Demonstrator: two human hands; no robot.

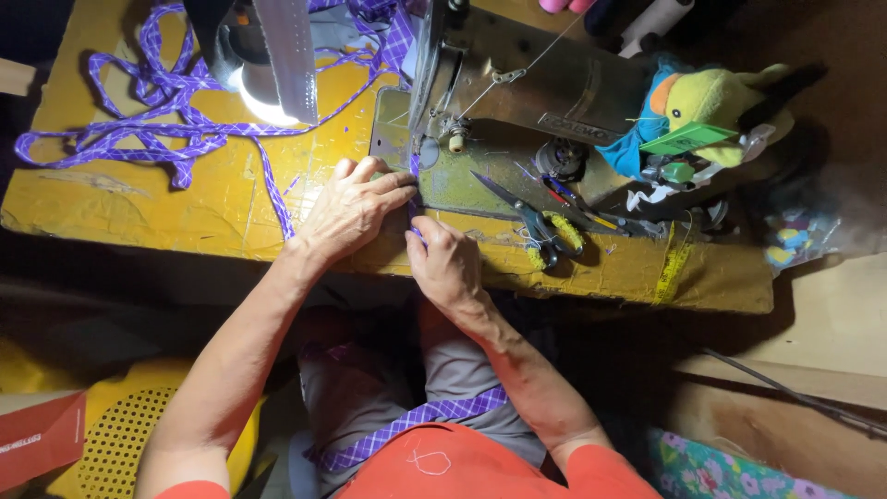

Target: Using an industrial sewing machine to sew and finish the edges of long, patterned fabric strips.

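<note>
My left hand (pixel 354 205) lies flat on the yellow sewing table (pixel 139 203), fingers pressing a narrow purple checked fabric strip (pixel 413 166) just in front of the needle. My right hand (pixel 445 261) pinches the same strip at the table's near edge. The strip runs from my lap (pixel 407 425) up to the presser foot of the old grey-green sewing machine (pixel 545 88). A long tangle of sewn purple strip (pixel 157 111) lies on the table's left side.
Scissors (pixel 531 217) with yellow-wrapped handles lie right of my hands. A yellow tape measure (pixel 673 268) hangs over the table edge. A yellow and blue plush toy (pixel 711 106) sits by the machine. A lit lamp (pixel 263 88) stands behind the strip.
</note>
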